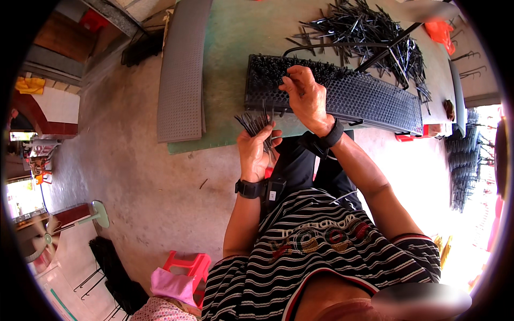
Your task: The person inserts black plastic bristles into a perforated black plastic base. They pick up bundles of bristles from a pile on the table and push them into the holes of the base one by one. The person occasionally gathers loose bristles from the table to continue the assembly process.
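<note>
My left hand (pixel 254 151) is closed around a bunch of thin dark sticks (pixel 251 122), their ends fanning out above the fingers near the table's front edge. My right hand (pixel 307 99) hovers over a long black tray (pixel 375 101) full of round holes. Its thumb and forefinger curl together; whatever lies between them is too small to make out. Many short black pieces stand packed in the tray's left and back holes, while holes to the right show bare. Behind the tray a large heap of slim black pieces (pixel 364 29) covers the table.
Grey perforated boards (pixel 182 80) lie along the left of the green table (pixel 227 43). A black metal frame (pixel 388 51) leans over tray and heap. An orange-red bag (pixel 440 36) sits at far right. Behind me are a red stool (pixel 201 263) with pink cloth and a fan (pixel 47 238).
</note>
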Motion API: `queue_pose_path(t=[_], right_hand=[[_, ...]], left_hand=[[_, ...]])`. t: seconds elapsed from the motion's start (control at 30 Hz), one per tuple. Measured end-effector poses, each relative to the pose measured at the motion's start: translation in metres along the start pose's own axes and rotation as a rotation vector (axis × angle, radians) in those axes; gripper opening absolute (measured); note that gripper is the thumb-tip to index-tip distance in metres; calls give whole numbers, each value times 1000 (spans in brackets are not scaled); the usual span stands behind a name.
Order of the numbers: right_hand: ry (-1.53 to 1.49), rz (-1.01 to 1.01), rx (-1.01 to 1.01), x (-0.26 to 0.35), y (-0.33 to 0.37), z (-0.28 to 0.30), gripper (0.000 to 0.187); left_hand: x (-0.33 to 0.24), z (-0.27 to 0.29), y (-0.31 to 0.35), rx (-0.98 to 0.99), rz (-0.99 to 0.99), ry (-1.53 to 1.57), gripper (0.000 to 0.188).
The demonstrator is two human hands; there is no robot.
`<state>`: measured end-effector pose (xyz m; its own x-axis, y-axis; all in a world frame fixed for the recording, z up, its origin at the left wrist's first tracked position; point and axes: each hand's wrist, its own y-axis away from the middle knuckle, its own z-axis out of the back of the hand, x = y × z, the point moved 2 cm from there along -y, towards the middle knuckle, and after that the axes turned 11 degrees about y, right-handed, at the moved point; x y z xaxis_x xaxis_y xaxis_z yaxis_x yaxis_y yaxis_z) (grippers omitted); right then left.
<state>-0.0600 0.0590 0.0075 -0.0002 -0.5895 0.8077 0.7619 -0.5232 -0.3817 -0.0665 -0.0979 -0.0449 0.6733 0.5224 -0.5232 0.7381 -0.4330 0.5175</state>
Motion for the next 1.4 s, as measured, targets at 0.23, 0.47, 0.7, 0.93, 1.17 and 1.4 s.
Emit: queue_pose_path(t=[0.23,0.47,0.7,0.93,1.17,1.4], right_hand=[[474,433,22,14,-8,4,11],[568,459,145,9,-13,6,7],[526,309,178,10,-28,10,12],[-147,-350,344,3,0,18,11],[-95,-32,-65,9,-10,17,13],[126,76,31,-6,-7,7,13]], left_hand=[[-3,0,3,-7,0,44,20],[-3,-5,6,19,9,4,20],[-3,-6,9,11,3,5,18],[7,-8,3,82,13,-10,19],[5,-1,0,35,-20,-26,20],[4,2,1,19,-65,-55,21]])
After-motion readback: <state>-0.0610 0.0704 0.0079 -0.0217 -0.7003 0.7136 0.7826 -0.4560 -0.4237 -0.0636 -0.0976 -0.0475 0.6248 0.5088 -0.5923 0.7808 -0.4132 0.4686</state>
